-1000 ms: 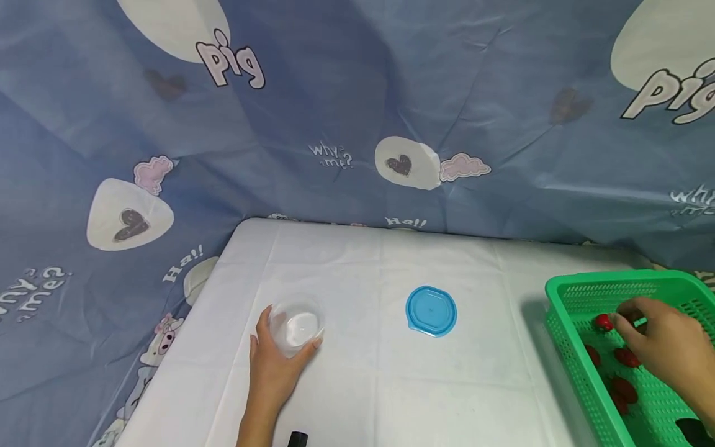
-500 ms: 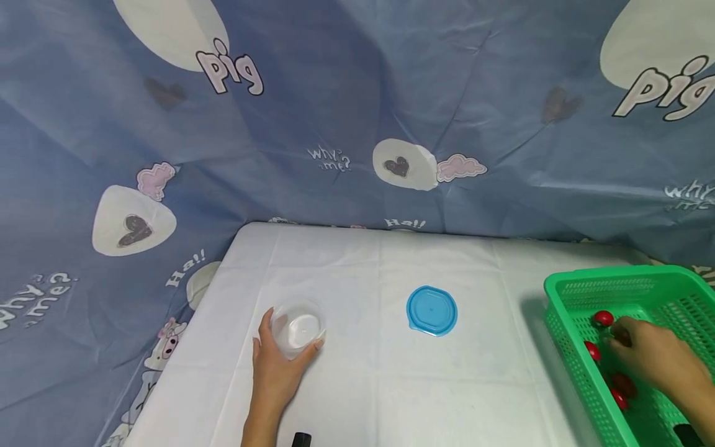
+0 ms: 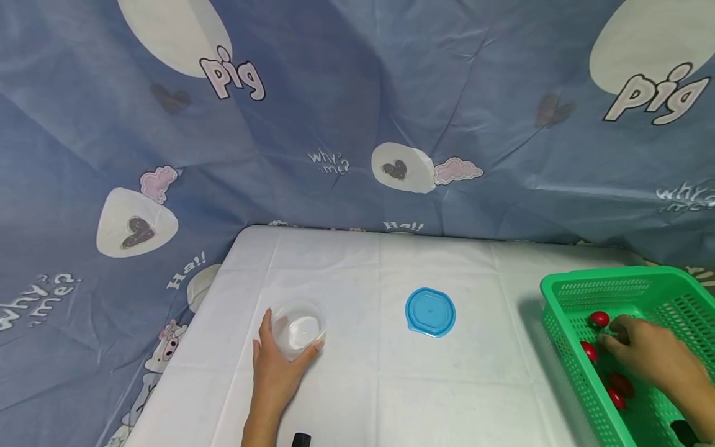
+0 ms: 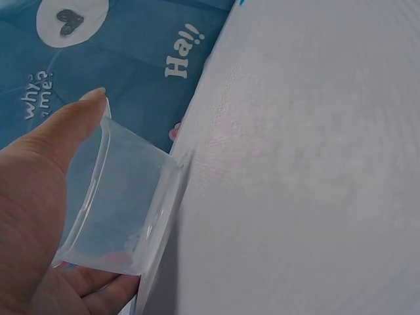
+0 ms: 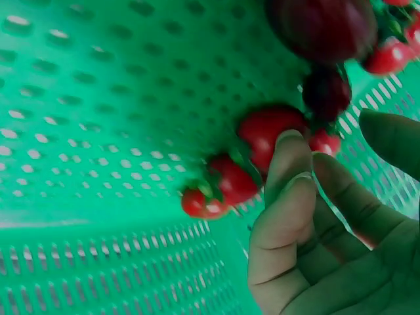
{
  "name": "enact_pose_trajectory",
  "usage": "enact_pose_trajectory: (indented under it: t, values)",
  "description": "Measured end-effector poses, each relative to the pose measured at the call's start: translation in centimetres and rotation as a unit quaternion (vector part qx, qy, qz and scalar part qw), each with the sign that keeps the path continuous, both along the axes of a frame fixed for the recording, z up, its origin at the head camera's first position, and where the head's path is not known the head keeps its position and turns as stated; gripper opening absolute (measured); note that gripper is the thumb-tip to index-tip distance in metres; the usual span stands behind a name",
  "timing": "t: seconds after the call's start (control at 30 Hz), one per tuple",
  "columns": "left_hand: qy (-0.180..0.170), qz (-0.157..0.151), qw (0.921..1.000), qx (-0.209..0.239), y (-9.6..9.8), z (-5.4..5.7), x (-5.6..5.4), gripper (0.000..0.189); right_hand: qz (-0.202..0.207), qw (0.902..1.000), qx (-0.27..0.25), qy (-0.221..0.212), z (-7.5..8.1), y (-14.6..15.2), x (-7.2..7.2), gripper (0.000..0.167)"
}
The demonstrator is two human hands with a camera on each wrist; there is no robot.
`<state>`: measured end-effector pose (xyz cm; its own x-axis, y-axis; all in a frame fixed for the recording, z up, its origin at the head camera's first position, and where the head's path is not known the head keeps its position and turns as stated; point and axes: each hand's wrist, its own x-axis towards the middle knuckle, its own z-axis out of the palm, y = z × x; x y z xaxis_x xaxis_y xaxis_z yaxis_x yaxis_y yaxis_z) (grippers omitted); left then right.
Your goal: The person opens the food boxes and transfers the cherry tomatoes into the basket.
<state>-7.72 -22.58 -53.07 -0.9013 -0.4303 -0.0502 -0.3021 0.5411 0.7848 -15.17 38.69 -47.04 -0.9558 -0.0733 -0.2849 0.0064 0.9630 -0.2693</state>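
Note:
My left hand (image 3: pixel 279 366) grips a clear plastic container (image 3: pixel 301 329), which stands on the table toward the left. In the left wrist view, the thumb lies at the rim of the container (image 4: pixel 121 197) and other fingers pass beneath its side. My right hand (image 3: pixel 650 351) is down inside a green plastic basket (image 3: pixel 583 372). Close up in the right wrist view, its bent fingertips touch a red fruit (image 5: pixel 269 134), while the thumb (image 5: pixel 394 141) stays apart. Small red fruits with green tops lie around it, one red fruit (image 3: pixel 599 319) just beyond the fingers.
A blue lid (image 3: pixel 431 312) lies flat on the white-covered table (image 3: pixel 447 397), between container and basket. Blue printed cloth (image 3: pixel 313 112) hangs behind the table and along its left side. A darker red fruit (image 5: pixel 321 26) sits near the right hand's fingers.
My right hand has drawn back slightly from the far red fruit and shifted left and nearer within the basket. The left hand keeps holding the container in place.

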Motion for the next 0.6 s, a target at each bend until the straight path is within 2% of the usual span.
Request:
enact_pose_trajectory:
  t: [0.2,0.43,0.6]
  values:
    - [-0.004,0.004,0.9999,-0.011,-0.5,-0.1,-0.2,0.136,-0.009,0.9978,0.002,0.066,1.2,-0.6,0.3,0.048]
    - [-0.017,0.009,0.9996,-0.022,-1.1,0.1,0.4,0.139,-0.015,0.9954,-0.009,0.094,3.4,-2.7,0.3,0.065]
    - [-0.017,0.005,0.9989,-0.042,-1.5,0.1,0.7,0.143,0.001,0.9925,-0.029,0.119,5.2,-5.2,1.5,0.063]
